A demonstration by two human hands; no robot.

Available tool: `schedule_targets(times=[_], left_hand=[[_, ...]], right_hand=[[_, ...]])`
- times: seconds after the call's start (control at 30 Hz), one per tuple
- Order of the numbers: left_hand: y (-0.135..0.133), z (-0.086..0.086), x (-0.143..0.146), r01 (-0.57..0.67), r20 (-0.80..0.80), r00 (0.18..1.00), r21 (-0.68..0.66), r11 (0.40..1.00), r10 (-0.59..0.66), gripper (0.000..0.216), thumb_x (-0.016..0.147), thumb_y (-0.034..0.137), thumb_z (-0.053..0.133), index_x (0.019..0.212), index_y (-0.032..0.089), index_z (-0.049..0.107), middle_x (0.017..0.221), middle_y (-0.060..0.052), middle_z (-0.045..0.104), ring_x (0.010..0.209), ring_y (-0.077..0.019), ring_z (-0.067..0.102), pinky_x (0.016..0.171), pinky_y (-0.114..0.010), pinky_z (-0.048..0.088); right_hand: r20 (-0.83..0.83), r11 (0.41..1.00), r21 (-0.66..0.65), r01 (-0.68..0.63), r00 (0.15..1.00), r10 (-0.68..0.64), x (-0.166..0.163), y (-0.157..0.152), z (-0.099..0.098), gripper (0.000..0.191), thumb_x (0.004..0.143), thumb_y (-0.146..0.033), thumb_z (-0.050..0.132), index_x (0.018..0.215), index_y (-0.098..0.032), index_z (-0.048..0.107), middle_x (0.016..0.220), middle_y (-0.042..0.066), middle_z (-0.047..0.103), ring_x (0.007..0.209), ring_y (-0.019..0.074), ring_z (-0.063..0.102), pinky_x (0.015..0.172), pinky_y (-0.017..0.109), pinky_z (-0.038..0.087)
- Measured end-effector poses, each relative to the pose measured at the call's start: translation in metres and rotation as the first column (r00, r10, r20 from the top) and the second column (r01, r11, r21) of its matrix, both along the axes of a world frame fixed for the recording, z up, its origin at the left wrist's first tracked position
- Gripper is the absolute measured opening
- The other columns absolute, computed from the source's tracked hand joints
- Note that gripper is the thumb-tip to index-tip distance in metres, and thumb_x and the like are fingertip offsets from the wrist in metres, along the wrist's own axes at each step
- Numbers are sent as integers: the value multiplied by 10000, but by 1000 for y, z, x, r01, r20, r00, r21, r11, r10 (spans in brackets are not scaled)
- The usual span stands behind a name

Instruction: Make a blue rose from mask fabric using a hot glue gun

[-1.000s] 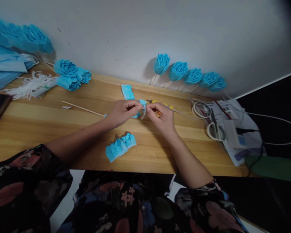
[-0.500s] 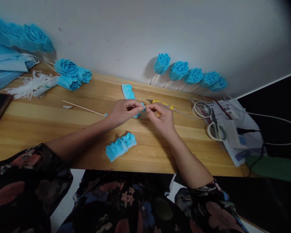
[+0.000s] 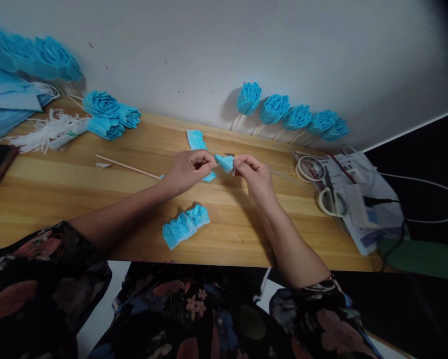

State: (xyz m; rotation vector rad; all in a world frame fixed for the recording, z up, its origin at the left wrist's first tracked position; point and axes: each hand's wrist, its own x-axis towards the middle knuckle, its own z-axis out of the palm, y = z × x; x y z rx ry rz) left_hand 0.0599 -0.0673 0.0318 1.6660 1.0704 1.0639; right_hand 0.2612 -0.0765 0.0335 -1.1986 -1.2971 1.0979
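Above the table, my right hand (image 3: 254, 177) pinches a small folded piece of blue crepe-like material (image 3: 226, 163) by its right end. My left hand (image 3: 194, 169) is closed in a pinch just left of that piece; a thin pale bit shows at its fingertips, too small to name. Under the left hand lies a blue strip (image 3: 211, 176), mostly hidden. A thin wooden stick (image 3: 128, 166) rests on the table, its right end running behind the left hand. A pleated blue strip (image 3: 186, 226) lies nearer to me, and another pleated piece (image 3: 196, 139) lies beyond my hands.
Several blue flowers on sticks (image 3: 275, 108) lean along the wall. More blue flowers (image 3: 104, 112), white strings (image 3: 54, 132) and stacked blue sheets (image 3: 10, 99) stand at left. Tape rolls (image 3: 311, 168), scissors (image 3: 332, 202), papers (image 3: 377, 187) and a white power strip (image 3: 362, 207) lie at right.
My right hand has moved slightly right, away from the left fingertips. The folded blue piece now shows more fully between the two hands. My left hand has shifted slightly left.
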Motion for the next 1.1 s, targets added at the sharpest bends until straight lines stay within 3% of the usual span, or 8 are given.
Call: schedule_targets(times=[0.13,0.4,0.67,0.87,1.1], left_hand=[[-1,2,0,5,60,998,-28,1000,-3,168,840,348,652,764,198,642,626,22,586,594,-111,484,578,-242,373],[-1,-1,-1,47,67,997,-11,999,-46,219,911,387,619,850,191,698,668,10,642,632,-116,553,622,-245,440],[-3,-8,5,86,27,996,-10,996,-85,240,866,401,717,948,183,773,852,-30,768,729,-133,639,692,-255,494],[-1,-17,9,45,-11,999,-3,999,-45,303,814,346,778,1071,191,736,775,3,732,657,-124,616,631,-243,462],[-3,-10,7,-41,-91,995,106,994,51,88,853,254,658,848,184,711,708,10,687,650,-116,590,634,-233,438]], right_hand=[[-75,998,-50,41,996,-45,2,2,-4,298,778,-523,809,738,-239,726,671,-25,645,643,126,549,656,283,494],[-3,999,-22,-43,999,43,-1,-2,-9,405,850,-671,744,823,-266,734,807,-6,669,775,153,610,748,305,552],[13,996,1,-94,995,94,-8,-5,-16,425,889,-691,703,931,-271,756,890,0,697,866,167,648,761,292,563],[8,994,-5,-111,994,111,-12,-8,-17,433,917,-654,691,1131,-283,755,1050,30,749,987,186,693,890,344,584],[-45,994,-32,-105,994,104,-14,-10,-14,418,888,-620,744,1152,-298,775,1091,31,768,1066,205,702,894,340,590]])
